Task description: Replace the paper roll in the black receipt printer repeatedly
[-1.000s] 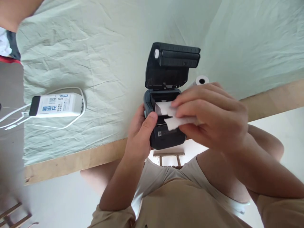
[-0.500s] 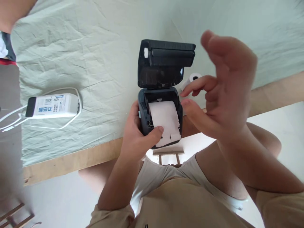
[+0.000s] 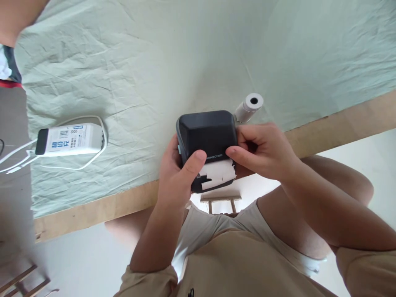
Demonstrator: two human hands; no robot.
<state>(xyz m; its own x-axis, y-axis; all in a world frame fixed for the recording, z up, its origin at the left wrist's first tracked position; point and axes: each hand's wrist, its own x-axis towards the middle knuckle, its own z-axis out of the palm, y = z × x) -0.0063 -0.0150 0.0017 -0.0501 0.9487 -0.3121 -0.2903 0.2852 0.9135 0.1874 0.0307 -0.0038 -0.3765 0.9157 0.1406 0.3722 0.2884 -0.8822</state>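
A small black label printer (image 3: 206,134) sits at the near edge of the table with its lid down. A torn strip of white paper (image 3: 218,173) sticks out of its front slot. My left hand (image 3: 177,173) grips the printer's left side, thumb pressed on the lid's front edge. My right hand (image 3: 262,150) holds the right side, thumb on the lid near the paper. A spare white paper roll (image 3: 249,106) lies on the cloth just behind my right hand.
Pale green cloth (image 3: 139,62) covers the table, with a bare wooden edge (image 3: 93,210) toward me. A white power adapter (image 3: 69,140) with looped white cables lies at the left. Another person's arm (image 3: 15,16) shows at the top left corner.
The printer's lid was open with paper laid over the bay; it is now closed over the paper. My right hand came down from the air onto the printer's right side.
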